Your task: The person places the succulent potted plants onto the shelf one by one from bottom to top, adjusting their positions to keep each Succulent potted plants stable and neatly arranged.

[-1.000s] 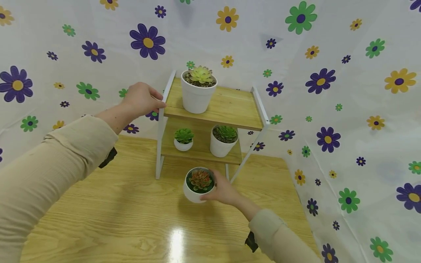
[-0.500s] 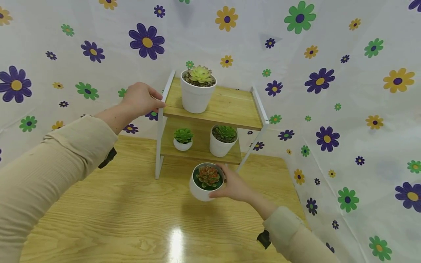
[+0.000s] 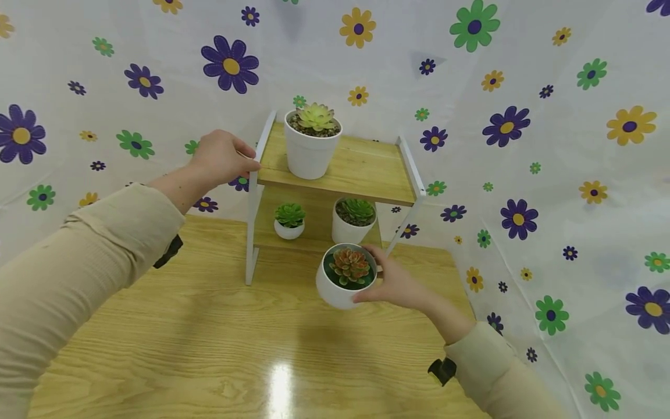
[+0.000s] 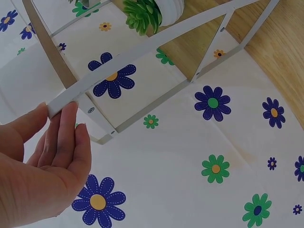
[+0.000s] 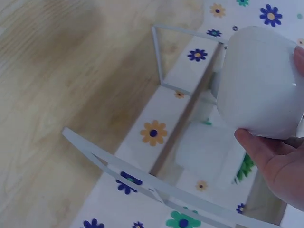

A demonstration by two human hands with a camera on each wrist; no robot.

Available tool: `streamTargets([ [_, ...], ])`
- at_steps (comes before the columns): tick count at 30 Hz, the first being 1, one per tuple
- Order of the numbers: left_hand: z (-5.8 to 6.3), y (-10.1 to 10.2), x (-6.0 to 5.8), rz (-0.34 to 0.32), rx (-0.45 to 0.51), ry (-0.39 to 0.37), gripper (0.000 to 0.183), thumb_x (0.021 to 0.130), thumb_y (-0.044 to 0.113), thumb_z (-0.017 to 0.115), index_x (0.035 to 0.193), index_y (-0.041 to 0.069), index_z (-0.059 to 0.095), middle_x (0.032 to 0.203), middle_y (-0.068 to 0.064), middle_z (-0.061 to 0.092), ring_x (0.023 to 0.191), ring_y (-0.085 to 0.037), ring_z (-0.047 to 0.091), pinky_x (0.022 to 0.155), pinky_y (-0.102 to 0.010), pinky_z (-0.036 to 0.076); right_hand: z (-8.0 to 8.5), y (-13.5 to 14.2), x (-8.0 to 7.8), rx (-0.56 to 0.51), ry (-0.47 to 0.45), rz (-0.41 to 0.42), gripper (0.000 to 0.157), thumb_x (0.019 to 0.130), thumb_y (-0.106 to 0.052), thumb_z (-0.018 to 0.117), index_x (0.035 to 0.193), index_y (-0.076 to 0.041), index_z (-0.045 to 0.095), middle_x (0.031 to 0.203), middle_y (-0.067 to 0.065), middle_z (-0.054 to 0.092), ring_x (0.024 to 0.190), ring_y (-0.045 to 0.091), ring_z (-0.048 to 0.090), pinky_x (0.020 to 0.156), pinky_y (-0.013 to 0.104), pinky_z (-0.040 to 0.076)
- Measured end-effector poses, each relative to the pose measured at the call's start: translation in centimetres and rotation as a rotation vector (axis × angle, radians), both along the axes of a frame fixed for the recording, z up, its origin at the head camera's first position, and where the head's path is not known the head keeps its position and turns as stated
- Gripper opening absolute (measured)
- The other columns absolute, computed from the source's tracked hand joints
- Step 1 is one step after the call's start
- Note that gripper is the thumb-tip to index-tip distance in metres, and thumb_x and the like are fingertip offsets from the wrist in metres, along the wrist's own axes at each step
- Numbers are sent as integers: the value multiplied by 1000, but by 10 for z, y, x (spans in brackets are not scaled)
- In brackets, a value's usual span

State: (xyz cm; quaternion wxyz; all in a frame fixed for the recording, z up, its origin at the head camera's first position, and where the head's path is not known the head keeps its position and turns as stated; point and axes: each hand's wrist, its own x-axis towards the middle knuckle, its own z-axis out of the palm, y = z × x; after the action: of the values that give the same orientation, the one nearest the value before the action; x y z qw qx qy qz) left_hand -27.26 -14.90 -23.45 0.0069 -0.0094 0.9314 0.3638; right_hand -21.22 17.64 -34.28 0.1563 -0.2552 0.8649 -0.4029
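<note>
My right hand (image 3: 395, 282) grips a potted succulent (image 3: 337, 291) with reddish-orange leaves in a round white pot. It is raised in front of the lower board of a small two-tier wooden shelf (image 3: 374, 169), overlapping that board's front edge in the head view. Up close in the right wrist view, the thumb and fingers clasp the sides of the white pot (image 5: 256, 85). At the shelf's upper left corner, my left hand (image 3: 220, 157) pinches the white metal frame (image 4: 142, 47) between thumb and fingers.
A pale green succulent (image 3: 312, 148) in a tall white pot stands on the top board. Below it are a small green potted plant (image 3: 289, 222) and a larger potted succulent (image 3: 352, 227). Flower-patterned cloth (image 3: 555, 174) surrounds the wood-grain surface (image 3: 220, 349).
My right hand has lifted the reddish succulent and moved it rightward, closer to the lower board. The left hand keeps its hold on the frame.
</note>
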Motion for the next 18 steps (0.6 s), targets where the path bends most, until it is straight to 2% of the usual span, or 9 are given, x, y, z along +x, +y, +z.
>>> streamTargets([
  [7, -1, 0, -1, 3, 2, -11, 41, 91, 23, 60, 123, -2, 57, 111, -24, 65, 98, -34, 64, 91, -47, 48, 38, 15, -1, 41, 40, -91, 89, 71, -21, 81, 142, -9, 30, 137, 12, 45, 124, 31, 46, 100, 48, 44],
  [10, 0, -1, -1, 5, 5, -15, 41, 91, 23, 59, 124, -2, 57, 112, -24, 65, 99, -34, 64, 92, -47, 48, 55, 19, -3, 18, 73, -118, 89, 72, -17, 81, 143, -7, 29, 138, 14, 44, 123, 33, 46, 100, 47, 45],
  [13, -1, -1, -1, 8, 10, -19, 41, 91, 23, 59, 124, -1, 57, 111, -23, 65, 100, -34, 63, 92, -47, 48, 74, 24, -5, 41, 108, -179, 89, 72, -18, 80, 143, -7, 29, 137, 13, 45, 122, 32, 48, 99, 45, 46],
  [18, -1, -1, 0, 5, 11, -18, 42, 91, 24, 59, 124, -1, 57, 112, -23, 65, 102, -34, 63, 93, -48, 47, 104, 31, -8, 95, 104, -291, 89, 76, -24, 77, 146, -12, 24, 137, 12, 45, 118, 34, 54, 95, 48, 48],
])
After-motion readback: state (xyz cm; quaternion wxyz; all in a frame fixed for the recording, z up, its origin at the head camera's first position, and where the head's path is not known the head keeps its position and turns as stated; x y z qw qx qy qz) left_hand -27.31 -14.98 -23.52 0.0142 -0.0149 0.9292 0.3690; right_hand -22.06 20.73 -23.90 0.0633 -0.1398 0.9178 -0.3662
